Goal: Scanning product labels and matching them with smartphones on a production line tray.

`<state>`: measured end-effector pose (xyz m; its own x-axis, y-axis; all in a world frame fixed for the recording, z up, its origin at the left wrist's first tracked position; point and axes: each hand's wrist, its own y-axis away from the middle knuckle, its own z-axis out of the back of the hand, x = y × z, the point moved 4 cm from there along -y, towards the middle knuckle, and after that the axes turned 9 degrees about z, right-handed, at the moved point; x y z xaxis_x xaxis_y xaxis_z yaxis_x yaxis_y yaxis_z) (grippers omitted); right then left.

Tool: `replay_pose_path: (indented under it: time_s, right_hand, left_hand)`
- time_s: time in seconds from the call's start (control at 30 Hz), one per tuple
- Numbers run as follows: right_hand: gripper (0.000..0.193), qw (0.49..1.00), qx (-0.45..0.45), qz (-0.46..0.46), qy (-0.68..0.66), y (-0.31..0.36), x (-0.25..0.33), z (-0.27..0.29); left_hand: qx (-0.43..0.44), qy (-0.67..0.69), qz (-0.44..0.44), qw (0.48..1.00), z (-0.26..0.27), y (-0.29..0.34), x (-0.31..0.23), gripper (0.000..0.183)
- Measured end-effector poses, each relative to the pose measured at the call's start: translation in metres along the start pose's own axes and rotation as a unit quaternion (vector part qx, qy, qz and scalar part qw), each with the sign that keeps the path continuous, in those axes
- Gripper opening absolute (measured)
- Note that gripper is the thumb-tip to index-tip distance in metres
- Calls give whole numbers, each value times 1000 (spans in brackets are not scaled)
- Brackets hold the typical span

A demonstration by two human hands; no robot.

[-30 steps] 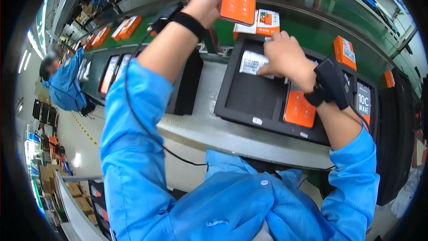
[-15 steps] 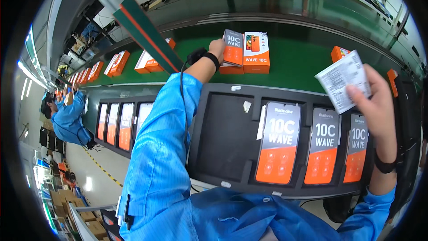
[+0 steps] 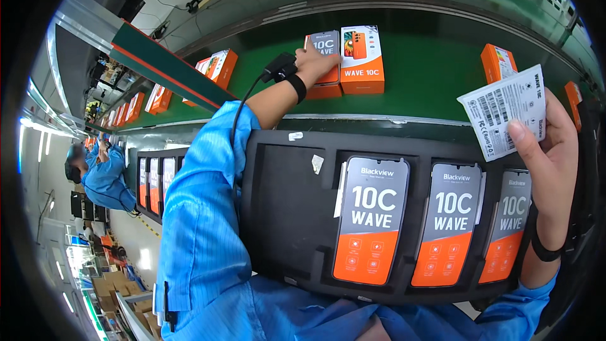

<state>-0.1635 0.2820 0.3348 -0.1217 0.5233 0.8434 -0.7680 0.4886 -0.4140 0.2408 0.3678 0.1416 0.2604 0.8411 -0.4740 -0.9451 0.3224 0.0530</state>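
My left hand (image 3: pixel 314 65) lies across a grey-and-orange-faced smartphone (image 3: pixel 326 45), its fingers spread over the edges. The phone sits on an open orange-and-white box (image 3: pixel 324 91); whether it is fully seated is hidden. Touching that box on the right is a phone box with a printed lid (image 3: pixel 362 53). At the right, my right hand (image 3: pixel 550 158) pinches a flat white sheet printed with barcodes (image 3: pixel 505 110), thumb on the front. In front of me a black tray (image 3: pixel 278 208) holds three smartphones: one in the middle (image 3: pixel 369 221), a second (image 3: pixel 447 224), and a third (image 3: pixel 507 227) partly behind my right wrist.
A green work belt (image 3: pixel 429 57) runs across the far side. An orange box (image 3: pixel 499 62) stands behind the white sheet. A green post with a red edge (image 3: pixel 170 66) slants over the left. Farther left are more boxes (image 3: pixel 218 66) and a co-worker in blue (image 3: pixel 104 177).
My left hand has shifted from the phone's left side to across its face. The right hand has turned the white sheet and lowered slightly. The whole view has shifted.
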Motion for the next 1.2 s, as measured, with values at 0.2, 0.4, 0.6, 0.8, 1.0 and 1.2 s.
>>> replay_pose_path:
  time_s: [0.2,0.4,0.6,0.8,1.0,1.2]
  right_hand:
    - [40,999,44,-23,-2,-3,0,-8]
    - [37,999,41,-13,-13,-4,0,-17]
    - [36,998,36,36,27,-7,2,-18]
    - [36,999,34,8,-42,-7,6,-16]
    - [38,999,-33,33,-10,-17,3,-17]
    - [40,998,-6,52,-45,-20,-11,3]
  left_hand:
    - [-10,-78,-37,996,-1,4,6,100]
    - [-43,-143,-73,986,5,-1,10,91]
    - [-80,-189,-151,967,9,-26,20,84]
    - [97,-177,-67,977,16,-24,19,84]
    - [88,-52,-252,962,-27,-17,-60,87]
    - [188,-128,-228,947,-112,9,-136,85]
